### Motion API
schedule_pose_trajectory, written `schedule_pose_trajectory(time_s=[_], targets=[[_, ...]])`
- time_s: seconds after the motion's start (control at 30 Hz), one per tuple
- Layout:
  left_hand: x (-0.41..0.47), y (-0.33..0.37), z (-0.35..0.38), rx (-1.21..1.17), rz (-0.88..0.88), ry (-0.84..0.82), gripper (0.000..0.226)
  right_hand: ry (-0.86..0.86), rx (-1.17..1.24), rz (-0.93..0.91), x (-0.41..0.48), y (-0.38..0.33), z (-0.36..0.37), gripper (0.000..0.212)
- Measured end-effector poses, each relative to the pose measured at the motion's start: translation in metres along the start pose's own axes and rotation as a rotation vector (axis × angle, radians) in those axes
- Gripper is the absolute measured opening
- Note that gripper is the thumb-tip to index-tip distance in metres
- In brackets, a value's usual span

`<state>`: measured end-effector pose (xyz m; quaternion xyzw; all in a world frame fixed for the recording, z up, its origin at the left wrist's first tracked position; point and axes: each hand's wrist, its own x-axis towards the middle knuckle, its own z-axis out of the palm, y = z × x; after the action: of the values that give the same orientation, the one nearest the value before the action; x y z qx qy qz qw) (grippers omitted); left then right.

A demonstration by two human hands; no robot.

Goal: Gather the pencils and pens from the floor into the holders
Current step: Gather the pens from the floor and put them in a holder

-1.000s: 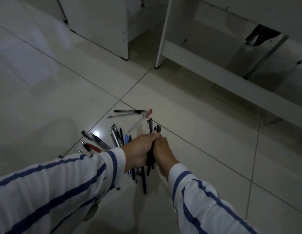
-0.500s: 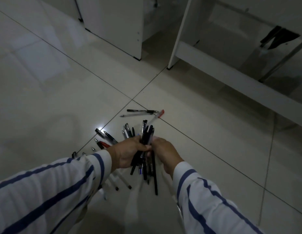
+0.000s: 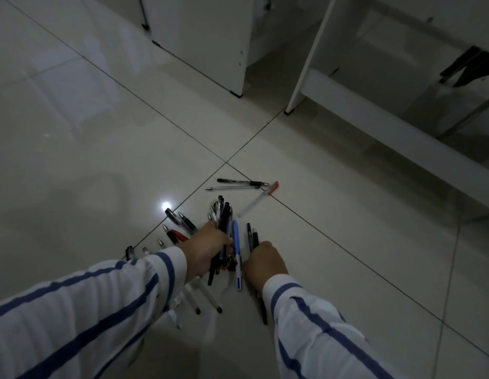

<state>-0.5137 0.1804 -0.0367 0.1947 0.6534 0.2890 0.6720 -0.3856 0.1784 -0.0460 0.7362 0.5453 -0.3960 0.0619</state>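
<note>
We are bunching pens (image 3: 225, 217) in our gripping left hand (image 3: 207, 248) for one carry | right hand (image 3: 265, 262) is gripping dark pens (image 3: 254, 236)

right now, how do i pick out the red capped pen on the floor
Find the grout cross where four floor tiles meet, before the white desk leg. Just right of it lie three loose pens; the red-capped pen is rightmost. It alone lies slanted, clear-barrelled with a red cap; its neighbours lie almost level.
</note>
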Motion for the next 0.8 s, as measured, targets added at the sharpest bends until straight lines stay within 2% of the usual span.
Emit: schedule_pose_trajectory(time_s=[0.17,0.27,0.4,0.53,0.7,0.8], targets=[[0.003,-0.001,0.007,-0.015,0.028,0.033,0.021,-0.059,-0.132,-0.08,0.001,-0.001,-0.007,0.021],[0.004,-0.003,0.014,-0.046,0.031,0.003,0.029,-0.046,-0.195,-0.127,0.002,0.009,-0.013,0.011],[0.006,-0.005,0.028,-0.073,0.01,-0.001,0.031,0.046,-0.329,-0.181,0.0,0.027,-0.02,0.025],[0.011,-0.003,0.04,0.026,-0.004,0.049,0.043,0.045,-0.482,-0.282,-0.002,0.036,-0.023,0.03],[0.011,-0.005,0.048,0.013,0.008,0.089,0.038,0.085,-0.31,-0.194,-0.004,0.041,-0.021,0.039],[0.01,-0.006,0.051,-0.005,0.007,0.081,0.034,0.106,-0.314,-0.199,-0.003,0.047,-0.021,0.034]])
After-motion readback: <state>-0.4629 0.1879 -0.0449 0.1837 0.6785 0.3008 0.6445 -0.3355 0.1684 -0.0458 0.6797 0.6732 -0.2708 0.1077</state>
